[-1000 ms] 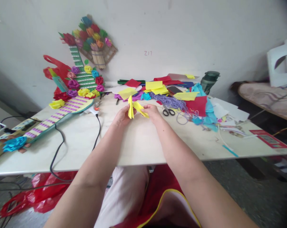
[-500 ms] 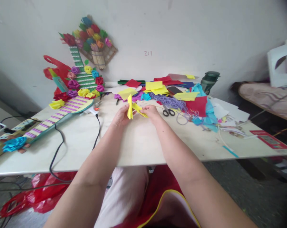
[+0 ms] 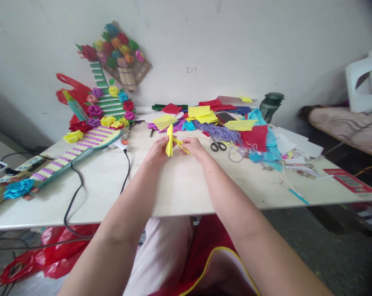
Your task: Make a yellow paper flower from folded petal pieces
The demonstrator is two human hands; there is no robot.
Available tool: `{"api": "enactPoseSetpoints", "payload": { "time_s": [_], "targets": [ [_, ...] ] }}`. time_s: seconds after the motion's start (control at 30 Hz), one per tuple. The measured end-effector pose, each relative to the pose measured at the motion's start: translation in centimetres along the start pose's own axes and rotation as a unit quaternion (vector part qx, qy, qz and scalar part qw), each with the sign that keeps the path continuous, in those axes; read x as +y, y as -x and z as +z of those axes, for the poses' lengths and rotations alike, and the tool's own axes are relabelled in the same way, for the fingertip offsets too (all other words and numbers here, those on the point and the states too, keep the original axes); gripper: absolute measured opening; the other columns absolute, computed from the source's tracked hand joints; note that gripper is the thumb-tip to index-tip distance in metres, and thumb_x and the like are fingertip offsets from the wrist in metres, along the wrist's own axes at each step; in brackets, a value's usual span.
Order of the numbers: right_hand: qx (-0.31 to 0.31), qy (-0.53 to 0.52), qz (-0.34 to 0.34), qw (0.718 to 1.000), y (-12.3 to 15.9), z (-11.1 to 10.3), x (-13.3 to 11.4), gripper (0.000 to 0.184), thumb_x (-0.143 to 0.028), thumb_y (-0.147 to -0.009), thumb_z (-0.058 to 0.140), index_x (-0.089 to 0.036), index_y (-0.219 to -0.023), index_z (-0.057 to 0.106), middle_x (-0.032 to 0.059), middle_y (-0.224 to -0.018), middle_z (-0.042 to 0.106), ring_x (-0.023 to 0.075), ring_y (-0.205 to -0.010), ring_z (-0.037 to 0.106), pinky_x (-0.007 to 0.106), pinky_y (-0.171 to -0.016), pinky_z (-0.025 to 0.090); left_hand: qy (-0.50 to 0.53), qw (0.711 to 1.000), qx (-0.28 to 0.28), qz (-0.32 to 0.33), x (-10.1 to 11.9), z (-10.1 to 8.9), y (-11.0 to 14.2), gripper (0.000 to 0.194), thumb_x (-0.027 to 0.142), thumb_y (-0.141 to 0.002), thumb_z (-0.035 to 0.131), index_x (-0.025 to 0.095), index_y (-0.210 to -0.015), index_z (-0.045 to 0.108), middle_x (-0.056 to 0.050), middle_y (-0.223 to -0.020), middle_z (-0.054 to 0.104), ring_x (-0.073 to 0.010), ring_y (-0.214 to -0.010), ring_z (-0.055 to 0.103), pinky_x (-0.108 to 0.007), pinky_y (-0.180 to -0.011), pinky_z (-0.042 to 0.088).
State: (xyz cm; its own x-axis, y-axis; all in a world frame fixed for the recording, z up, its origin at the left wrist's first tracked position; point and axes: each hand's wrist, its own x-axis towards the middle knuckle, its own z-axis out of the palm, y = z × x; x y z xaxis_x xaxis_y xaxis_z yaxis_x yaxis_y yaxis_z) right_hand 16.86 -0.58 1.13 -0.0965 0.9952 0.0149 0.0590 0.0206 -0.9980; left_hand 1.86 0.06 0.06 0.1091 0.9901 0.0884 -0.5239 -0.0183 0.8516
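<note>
My left hand (image 3: 158, 151) is closed on a folded piece of yellow paper (image 3: 169, 140), which stands upright above the table. My right hand (image 3: 193, 146) pinches a second yellow strip of paper (image 3: 181, 146) close to the first. Whether the two pieces are joined cannot be made out. Behind the hands lie more yellow paper sheets (image 3: 199, 111), a tangle of purple yarn (image 3: 218, 131) and black-handled scissors (image 3: 218, 146).
Paper-flower decorations (image 3: 113, 102) stand at the left, beside a white glue gun (image 3: 119, 144) with a black cord. A dark green bottle (image 3: 271, 106) is at the back right. Blue crepe paper (image 3: 272, 152) and white sheets (image 3: 296, 142) lie to the right.
My right hand has shifted slightly left, and its yellow strip is now nearer the upright piece and more covered by fingers. My left hand has barely moved.
</note>
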Motion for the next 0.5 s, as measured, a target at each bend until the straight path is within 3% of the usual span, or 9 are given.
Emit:
{"api": "enactPoseSetpoints", "payload": {
  "time_s": [0.17,0.23,0.37,0.5],
  "targets": [
    [-0.042,0.005,-0.01,0.999,0.3,-0.2,-0.3,0.007,-0.019,-0.071,0.059,-0.015,-0.066,0.063,0.0006,-0.059,0.065,0.0126,-0.051,0.06,0.023,-0.049,0.047,0.008,1.0,0.016,0.001,0.0,0.0,-0.1,0.008,0.018,-0.076,0.059,0.012,-0.078,0.065,-0.007,-0.084,0.068,-0.011,-0.074,0.063,-0.023,-0.083,0.05],
    [-0.037,0.027,-0.015,0.999,0.3,-0.1,-0.2,0.002,-0.013,-0.066,0.064,-0.015,-0.066,0.063,-0.0007,-0.056,0.064,0.0112,-0.048,0.059,0.021,-0.048,0.046,0.005,1.0,0.017,0.002,0.0,0.1,0.0,0.008,0.019,-0.076,0.06,0.012,-0.077,0.065,-0.007,-0.086,0.068,-0.0116,-0.077,0.063,-0.024,-0.084,0.049],
    [-0.004,0.033,0.019,0.999,0.1,0.2,-0.2,0.012,-0.011,-0.066,0.068,-0.015,-0.059,0.058,-0.0015,-0.046,0.06,0.0106,-0.039,0.055,0.021,-0.042,0.045,0.009,1.0,-0.001,0.021,0.1,-0.2,-0.1,0.013,0.023,-0.072,0.066,0.013,-0.081,0.064,-0.008,-0.089,0.069,-0.0164,-0.087,0.064,-0.03,-0.088,0.048],
    [0.004,-0.036,0.036,0.999,0.4,0.0,-0.5,0.015,-0.01,-0.071,0.065,-0.014,-0.06,0.057,0.0011,-0.048,0.062,0.0113,-0.04,0.058,0.02,-0.041,0.047,0.027,0.996,0.052,0.067,0.3,-0.9,-0.5,0.015,0.024,-0.073,0.065,0.017,-0.086,0.065,-0.005,-0.092,0.069,-0.0149,-0.091,0.064,-0.03,-0.09,0.048]
  ]
}}
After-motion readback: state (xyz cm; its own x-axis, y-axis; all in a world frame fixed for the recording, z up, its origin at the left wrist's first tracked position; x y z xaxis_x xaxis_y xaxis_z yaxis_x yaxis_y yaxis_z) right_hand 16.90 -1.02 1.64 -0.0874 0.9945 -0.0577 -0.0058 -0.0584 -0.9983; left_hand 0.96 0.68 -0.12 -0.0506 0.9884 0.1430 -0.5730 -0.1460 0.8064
